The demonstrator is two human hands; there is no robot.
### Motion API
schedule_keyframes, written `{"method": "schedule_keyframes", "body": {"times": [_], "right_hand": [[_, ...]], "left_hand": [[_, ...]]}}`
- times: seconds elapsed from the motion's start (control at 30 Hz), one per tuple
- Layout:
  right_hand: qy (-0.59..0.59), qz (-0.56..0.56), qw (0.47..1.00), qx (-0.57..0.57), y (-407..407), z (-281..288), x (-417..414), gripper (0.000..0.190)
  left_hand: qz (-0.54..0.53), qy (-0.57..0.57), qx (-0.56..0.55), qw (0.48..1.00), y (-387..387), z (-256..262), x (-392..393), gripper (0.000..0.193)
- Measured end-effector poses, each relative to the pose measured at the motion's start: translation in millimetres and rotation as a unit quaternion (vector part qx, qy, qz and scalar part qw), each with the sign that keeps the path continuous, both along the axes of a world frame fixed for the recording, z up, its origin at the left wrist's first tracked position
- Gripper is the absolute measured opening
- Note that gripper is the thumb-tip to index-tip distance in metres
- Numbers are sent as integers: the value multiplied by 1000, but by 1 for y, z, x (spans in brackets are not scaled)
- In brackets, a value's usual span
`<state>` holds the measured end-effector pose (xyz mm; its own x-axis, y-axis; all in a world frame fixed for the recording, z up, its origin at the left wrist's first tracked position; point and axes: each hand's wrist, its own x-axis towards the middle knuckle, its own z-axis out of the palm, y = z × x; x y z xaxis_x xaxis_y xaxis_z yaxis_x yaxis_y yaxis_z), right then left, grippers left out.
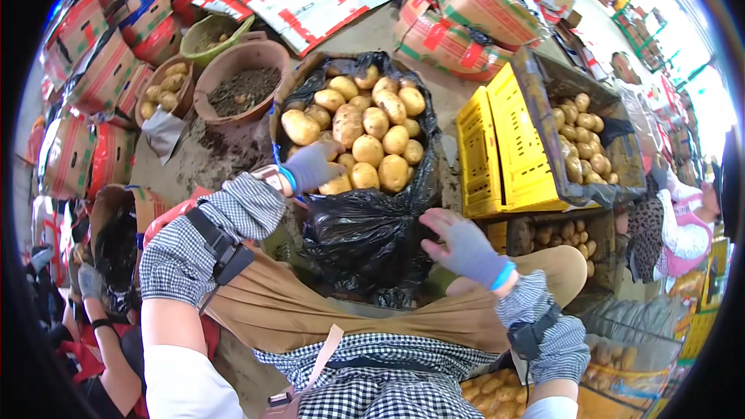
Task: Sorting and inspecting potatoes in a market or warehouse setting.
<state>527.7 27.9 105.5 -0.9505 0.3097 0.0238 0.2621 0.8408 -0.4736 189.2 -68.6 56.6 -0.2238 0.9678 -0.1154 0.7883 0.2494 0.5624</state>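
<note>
Potatoes (368, 150) fill a box lined with a black plastic bag (361, 233), whose near edge hangs over the front. My left hand (314, 166), in a grey glove, reaches over the box's left near part, its fingers at the potatoes; whether it grips one is hard to tell. My right hand (463, 241), also gloved, is off the box's right near corner beside the bag, with fingers spread and nothing held.
On the left stand a brown tub of dirt (241, 84), a green basin (209, 41) and a smaller tub of potatoes (169, 90). Yellow crates (512, 145) and a potato-filled crate (631, 169) stand right. Co-workers sit at both sides; cartons (465, 17) lie behind.
</note>
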Motion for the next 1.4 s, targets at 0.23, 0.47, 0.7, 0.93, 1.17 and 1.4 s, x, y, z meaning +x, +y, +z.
{"method": "schedule_keyframes", "body": {"times": [0.23,0.47,0.7,0.93,1.17,1.4], "right_hand": [[-39,3,991,-126,16,-48,-24,41],[23,-4,991,-131,4,-41,-27,38],[55,-115,968,-218,5,-56,-18,41],[112,-231,712,-654,6,-19,-18,69],[276,-148,749,-584,11,-14,-23,83],[251,-138,861,-420,14,-6,-29,72]], "left_hand": [[76,61,-109,989,22,11,42,53],[60,113,-256,958,51,1,76,77],[60,71,-163,982,32,-14,77,78],[20,-508,45,860,6,38,102,78],[-24,-524,165,835,11,30,135,86],[-3,-215,264,940,9,37,130,86]]}}
